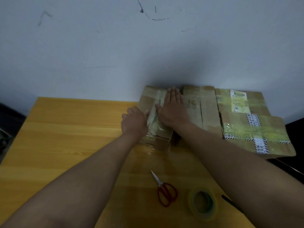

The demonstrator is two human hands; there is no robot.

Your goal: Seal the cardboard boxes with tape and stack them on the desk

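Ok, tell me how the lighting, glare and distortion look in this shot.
Head view: dim and slightly soft overall; a dark shadow falls on the wall above the boxes; glare shines off the tape on the box under both hands and off the desk in front of it; wide-angle bending curves the desk edges.

I see three taped cardboard boxes in a row along the wall at the far edge of the yellow wooden desk (65, 137): the small brown box (148, 102) leftmost, the narrow brown box (204, 106) beside it, the large labelled box (246, 122) rightmost. Nearer me lie the red-handled scissors (164, 189), with the yellowish tape roll (203, 203) to their right.
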